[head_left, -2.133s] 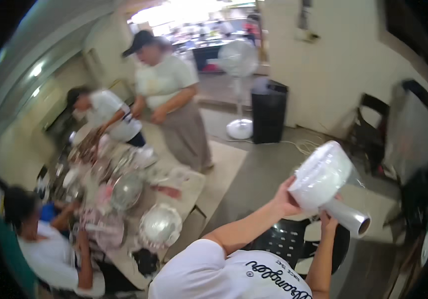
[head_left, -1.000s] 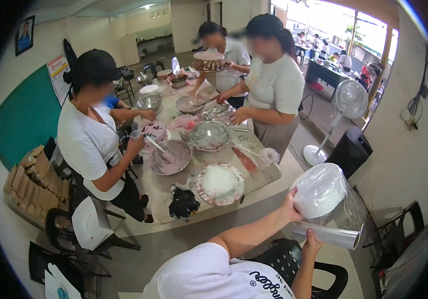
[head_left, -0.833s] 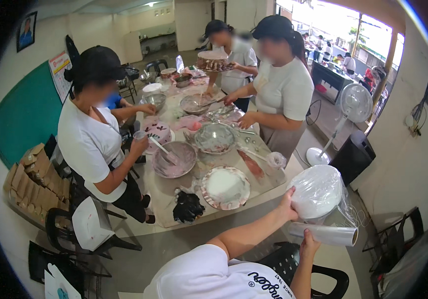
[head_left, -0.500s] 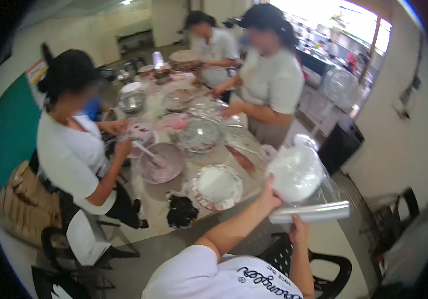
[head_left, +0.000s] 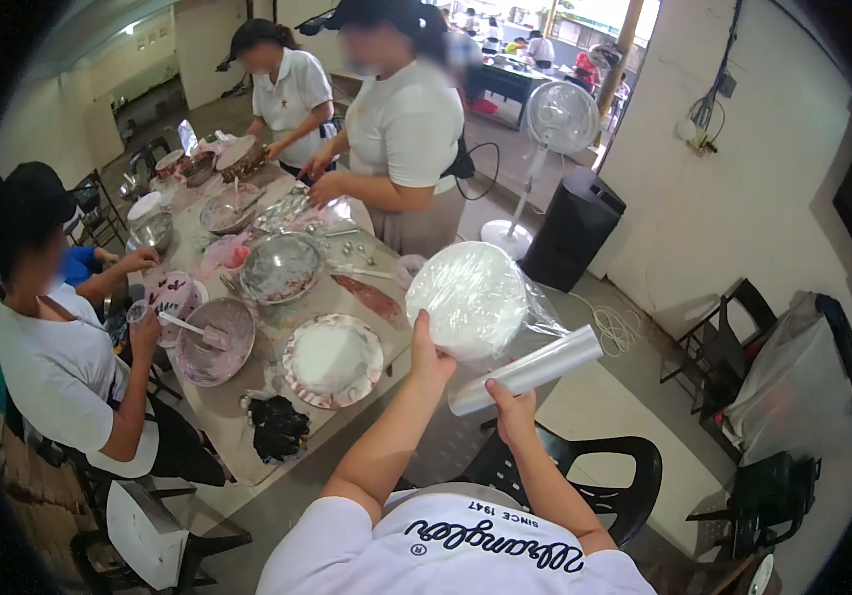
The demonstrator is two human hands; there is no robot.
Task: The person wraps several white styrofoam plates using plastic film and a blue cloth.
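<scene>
One plastic-wrapped round white block [head_left: 470, 297] is held up in midair just off the near corner of a busy work table, its broad circular face turned toward us and catching the light. Clear film clings over the white surface in fine wrinkles and shiny streaks, and loose plastic trails from its right side near a roll of clear plastic wrap [head_left: 535, 367]. The left hand [head_left: 434, 352] grips the block's lower edge, thumb laid against the face, the fingers partly hidden behind it. The right hand [head_left: 513, 407] is curled around the roll, which slants upward to the right, its far end free. Below stands a black plastic chair [head_left: 594, 481].

On the table [head_left: 224, 416] nearest us, a round white-topped piece with a frilled pink-and-white rim [head_left: 334, 361] lies beside a crumpled black plastic bundle [head_left: 277, 428]. A metal bowl smeared with pink [head_left: 216, 342] has a white-handled spatula [head_left: 186, 325] leaning in it; a second metal bowl [head_left: 282, 268] sits just beyond. At left, a co-worker in a white shirt [head_left: 59, 372] holds a small clear cup [head_left: 136, 311]. Two more co-workers in white stand across the table, left of a white pedestal fan [head_left: 560, 119].
</scene>
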